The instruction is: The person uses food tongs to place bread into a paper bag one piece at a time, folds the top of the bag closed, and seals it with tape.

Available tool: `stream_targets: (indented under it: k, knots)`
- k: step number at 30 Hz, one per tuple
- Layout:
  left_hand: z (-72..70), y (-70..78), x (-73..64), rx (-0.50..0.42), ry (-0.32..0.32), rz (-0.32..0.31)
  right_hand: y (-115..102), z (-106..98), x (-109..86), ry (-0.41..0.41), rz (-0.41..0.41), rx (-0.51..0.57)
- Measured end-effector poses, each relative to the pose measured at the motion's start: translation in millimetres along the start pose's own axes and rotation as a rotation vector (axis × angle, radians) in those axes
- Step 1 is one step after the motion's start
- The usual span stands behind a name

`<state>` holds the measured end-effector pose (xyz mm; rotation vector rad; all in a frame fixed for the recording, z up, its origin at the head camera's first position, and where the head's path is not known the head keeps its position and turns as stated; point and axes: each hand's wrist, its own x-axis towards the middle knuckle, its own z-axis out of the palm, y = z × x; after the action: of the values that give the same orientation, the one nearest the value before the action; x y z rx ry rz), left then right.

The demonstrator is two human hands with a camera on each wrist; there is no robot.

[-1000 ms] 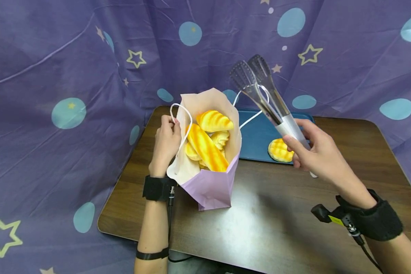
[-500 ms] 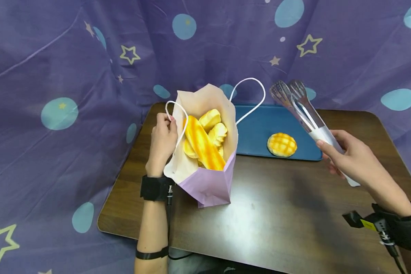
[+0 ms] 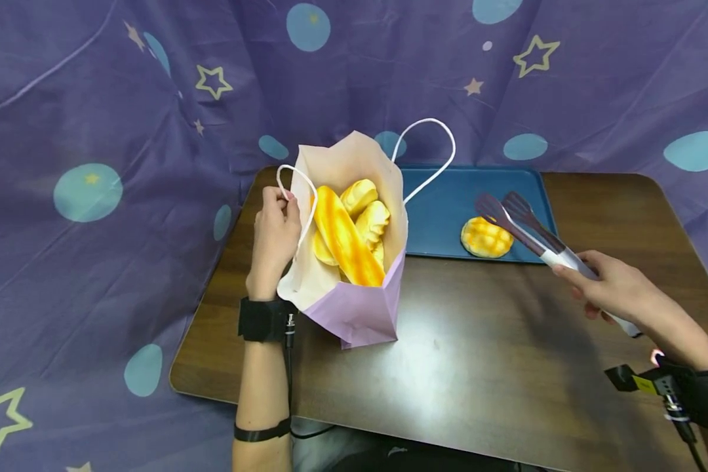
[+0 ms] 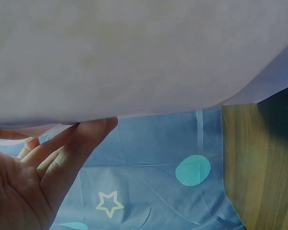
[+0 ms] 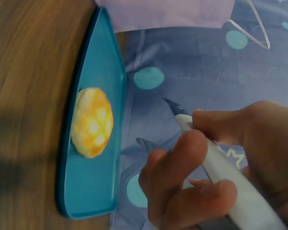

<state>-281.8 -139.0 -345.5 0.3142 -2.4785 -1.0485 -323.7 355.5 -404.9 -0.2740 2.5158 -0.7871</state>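
Note:
A lilac paper bag (image 3: pixel 366 314) stands with its mouth wide, several yellow-brown bread pieces (image 3: pixel 348 242) inside. At its left rim my left hand (image 3: pixel 274 236) pinches the bag's edge beside a white cord handle; the left wrist view shows the thumb and fingers (image 4: pixel 69 153) at the paper. My right hand (image 3: pixel 619 288) grips metal tongs (image 3: pixel 557 252) by their white handles. The tong heads are spread apart, above and just right of a round, grid-marked bun (image 3: pixel 486 237). That bun lies on the blue tray (image 3: pixel 436 226), and the tongs look apart from it in the right wrist view.
A brown wooden table (image 3: pixel 478 367) carries the bag and tray. The bag stands against the tray's left side in the head view, covering part of it. Behind hangs a purple curtain (image 3: pixel 354 78) with stars and dots. The second cord handle (image 3: pixel 442 164) loops above the tray.
My right hand has carried the tongs right and down, from over the bag's right side to near the bun. A bread piece in the bag has settled lower. My left hand keeps its hold.

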Motion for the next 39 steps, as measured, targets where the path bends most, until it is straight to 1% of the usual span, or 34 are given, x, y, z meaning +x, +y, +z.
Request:
stream_targets:
  k: [4,10,15,18,27,31,39]
  knots:
    - [-0.1,0.4,-0.2,0.004,-0.002,-0.007,11.8,0.5,2.7,-0.036,0.041,0.01]
    - [0.0,0.3,-0.3,0.005,0.0,-0.011,24.4,4.0,7.0,-0.072,0.081,0.045]
    - [-0.4,1.0,0.5,0.006,-0.004,-0.01,31.1,8.8,11.4,-0.086,0.067,0.068]
    - [-0.1,1.1,1.1,0.004,-0.007,-0.011,33.8,12.0,14.2,-0.11,0.053,0.083]
    - [0.8,0.1,1.7,0.0,-0.002,-0.003,36.7,16.4,20.5,-0.163,0.044,0.119]
    - [0.3,0.6,2.2,-0.002,0.001,0.002,36.3,18.5,21.0,-0.154,0.014,0.102]
    - [1.8,-0.1,3.0,0.0,-0.014,-0.012,35.5,23.2,20.2,-0.101,-0.046,0.037]
